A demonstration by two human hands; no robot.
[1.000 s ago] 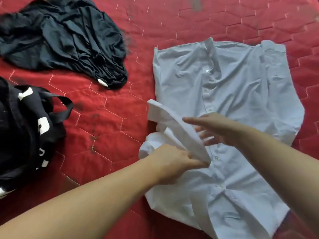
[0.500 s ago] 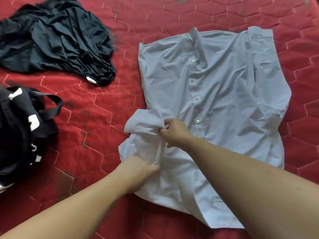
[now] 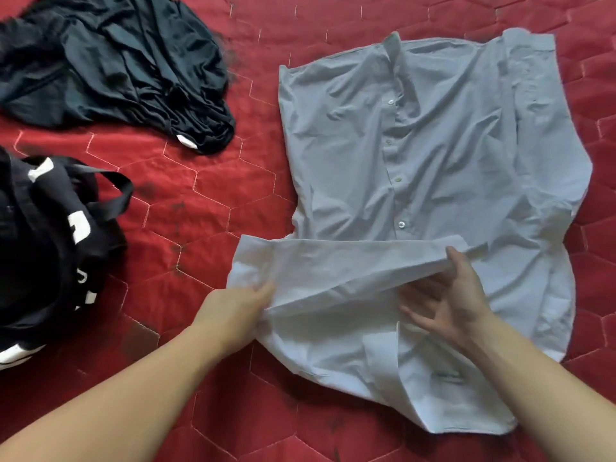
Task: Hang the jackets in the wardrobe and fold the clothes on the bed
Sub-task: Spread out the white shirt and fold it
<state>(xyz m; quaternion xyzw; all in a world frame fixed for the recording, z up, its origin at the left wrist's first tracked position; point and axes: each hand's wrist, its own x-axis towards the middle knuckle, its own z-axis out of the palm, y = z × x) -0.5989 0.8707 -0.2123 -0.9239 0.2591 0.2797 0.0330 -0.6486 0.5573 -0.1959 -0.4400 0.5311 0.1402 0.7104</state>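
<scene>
The bed (image 3: 206, 208) is covered by a red quilted spread stitched in a pattern of hexagons, with dark smudges seen here and there on the fabric. Three things are laid directly on it. A pale blue buttoned shirt (image 3: 450, 155) is spread front-up on the right side, its collar toward the far edge and its hem toward the near edge. A crumpled dark garment (image 3: 113, 68) is heaped at the far left, well apart from the shirt. A black bag (image 3: 43, 248) with white markings and loose straps is set at the left edge, near the dark garment.
</scene>
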